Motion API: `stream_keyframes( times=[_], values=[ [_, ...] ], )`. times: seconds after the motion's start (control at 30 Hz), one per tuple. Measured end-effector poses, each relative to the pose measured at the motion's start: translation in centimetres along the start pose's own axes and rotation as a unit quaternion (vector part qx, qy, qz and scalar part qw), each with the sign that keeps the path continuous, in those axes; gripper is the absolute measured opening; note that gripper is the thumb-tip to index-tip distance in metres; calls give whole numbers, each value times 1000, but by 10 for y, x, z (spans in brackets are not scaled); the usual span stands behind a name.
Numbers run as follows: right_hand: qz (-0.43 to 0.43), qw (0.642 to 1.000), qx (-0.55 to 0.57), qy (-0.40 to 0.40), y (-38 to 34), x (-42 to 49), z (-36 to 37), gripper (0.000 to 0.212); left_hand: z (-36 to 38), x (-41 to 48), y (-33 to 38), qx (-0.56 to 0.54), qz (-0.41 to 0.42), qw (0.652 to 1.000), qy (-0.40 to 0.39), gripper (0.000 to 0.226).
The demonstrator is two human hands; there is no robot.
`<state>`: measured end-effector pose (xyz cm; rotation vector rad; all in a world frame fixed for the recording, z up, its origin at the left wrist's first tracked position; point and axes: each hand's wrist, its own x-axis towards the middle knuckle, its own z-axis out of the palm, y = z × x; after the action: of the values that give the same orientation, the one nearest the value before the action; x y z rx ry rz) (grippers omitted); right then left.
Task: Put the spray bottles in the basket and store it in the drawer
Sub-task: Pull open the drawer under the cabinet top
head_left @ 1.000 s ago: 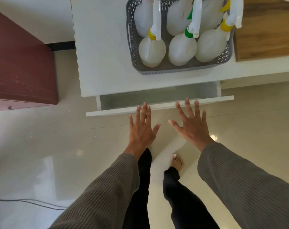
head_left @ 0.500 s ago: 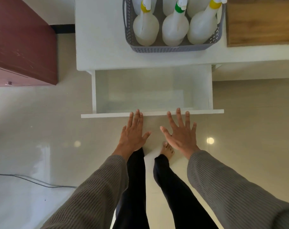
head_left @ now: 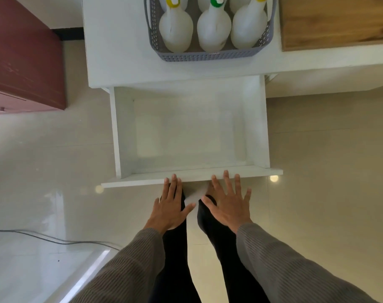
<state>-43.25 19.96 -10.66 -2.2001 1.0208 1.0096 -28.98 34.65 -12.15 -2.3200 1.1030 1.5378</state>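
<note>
Both flat, spread hands, left hand and right hand, touch the white drawer front.

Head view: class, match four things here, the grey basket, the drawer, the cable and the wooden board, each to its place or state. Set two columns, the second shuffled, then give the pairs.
Things
1. grey basket
2. drawer
3. cable
4. wooden board

Place or state
A. lying on the floor, at the left
B. open, out from under the white top
C. standing on the white top, spray bottles inside
D. right of the basket

Pairs: 1-C, 2-B, 3-A, 4-D
</note>
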Motion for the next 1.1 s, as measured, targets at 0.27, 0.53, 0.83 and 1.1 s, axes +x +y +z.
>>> stream_keyframes(
  times=[0.27,0.53,0.83,1.1],
  values=[
    [12,999,-18,-38,2,-16,8,83,4,-11,4,-2,-14,998,-64,95],
    [19,995,-30,-90,-1,-13,-9,88,-28,-11,6,60,2,994,-90,81],
    [40,978,3,-204,-7,-12,-37,94,-100,0,-17,-52,38,994,-84,60],
    [78,936,215,-269,-17,37,-117,71,-248,31,-69,-231,36,970,59,45]
  ],
)
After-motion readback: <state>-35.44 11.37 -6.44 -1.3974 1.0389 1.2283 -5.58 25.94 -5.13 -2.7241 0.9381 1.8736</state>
